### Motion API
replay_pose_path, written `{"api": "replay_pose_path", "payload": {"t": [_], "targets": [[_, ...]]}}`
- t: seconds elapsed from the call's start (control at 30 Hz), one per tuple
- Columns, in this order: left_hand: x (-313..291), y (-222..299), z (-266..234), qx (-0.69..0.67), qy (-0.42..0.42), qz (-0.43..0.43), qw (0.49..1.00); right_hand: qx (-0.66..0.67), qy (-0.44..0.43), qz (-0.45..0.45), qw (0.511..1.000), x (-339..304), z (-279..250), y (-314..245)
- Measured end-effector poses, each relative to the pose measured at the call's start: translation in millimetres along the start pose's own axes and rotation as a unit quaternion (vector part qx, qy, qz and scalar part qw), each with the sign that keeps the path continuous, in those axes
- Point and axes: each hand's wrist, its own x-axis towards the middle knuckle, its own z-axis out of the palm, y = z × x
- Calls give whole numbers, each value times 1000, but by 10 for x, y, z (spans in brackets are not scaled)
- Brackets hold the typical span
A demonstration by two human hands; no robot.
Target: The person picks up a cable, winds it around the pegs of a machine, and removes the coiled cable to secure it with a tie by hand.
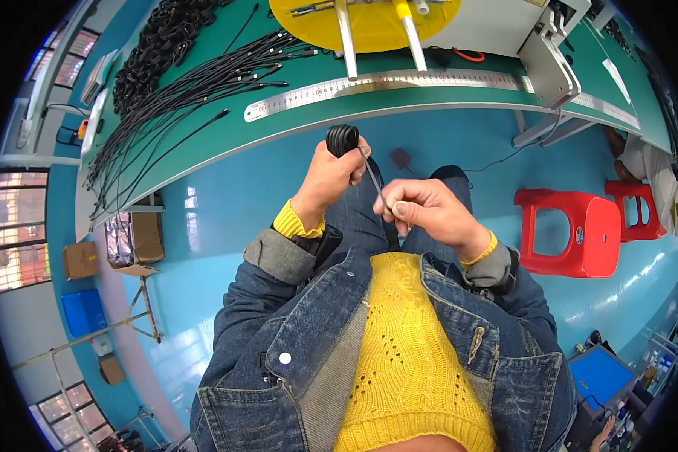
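My left hand (330,173) is closed around a coiled black cable (343,140), held upright just off the table's near edge. From the coil a single dark strand runs down and right to my right hand (429,211), whose thumb and forefinger pinch it. Both hands are above my lap. On the green table (203,135), a spread of straight black cables (203,89) with small plug ends lies at the far left. Beyond it is a heap of coiled black cables (158,53).
A long steel ruler (316,95) lies along the table's near edge. Behind it stands a yellow round plate (369,30) with metal rods, beside a white machine (490,26). Red stools (572,233) stand on the blue floor at right. Cardboard boxes (147,237) are at left.
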Motion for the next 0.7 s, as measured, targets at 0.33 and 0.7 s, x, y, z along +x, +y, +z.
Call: {"api": "replay_pose_path", "payload": {"t": [0.33, 0.7], "targets": [[-103, 61, 135, 217, -124, -29, 968, -66, 50, 119, 989, 96, -325, -395], [-123, 72, 253, 382, -82, 54, 919, -476, -34, -156, 865, 399, -189, -267]]}}
